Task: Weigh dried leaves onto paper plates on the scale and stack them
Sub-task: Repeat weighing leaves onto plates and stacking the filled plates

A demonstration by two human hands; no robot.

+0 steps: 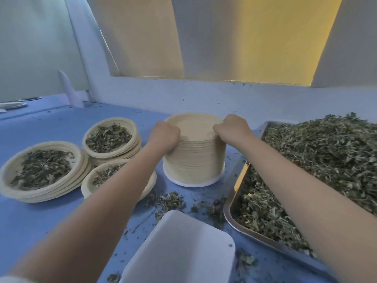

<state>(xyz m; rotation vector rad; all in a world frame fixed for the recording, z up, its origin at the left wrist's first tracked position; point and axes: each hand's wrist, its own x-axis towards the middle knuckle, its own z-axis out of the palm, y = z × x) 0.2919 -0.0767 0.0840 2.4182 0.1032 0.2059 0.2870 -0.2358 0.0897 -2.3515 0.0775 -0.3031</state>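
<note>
Both hands work at the tall stack of empty paper plates [193, 158] in the middle of the blue table [30, 221]: the left hand [164, 137] has its fingers curled round the stack's upper left edge, and the right hand [231, 127] pinches the rim of the top plate on the far right side. That stack stands on a white round base [193, 181], which may be the scale, though no display shows. To the left sit three stacks of filled plates, each topped with a heap of dried leaves: a near-left stack [40, 170], a far one [112, 139], and a third [95, 180] partly hidden under the left forearm. On the right, one metal tray [230, 203] holds a large mound of loose dried leaves [318, 160]. One white scoop-like container [179, 248] lies near, with leaf crumbs scattered round it.
</note>
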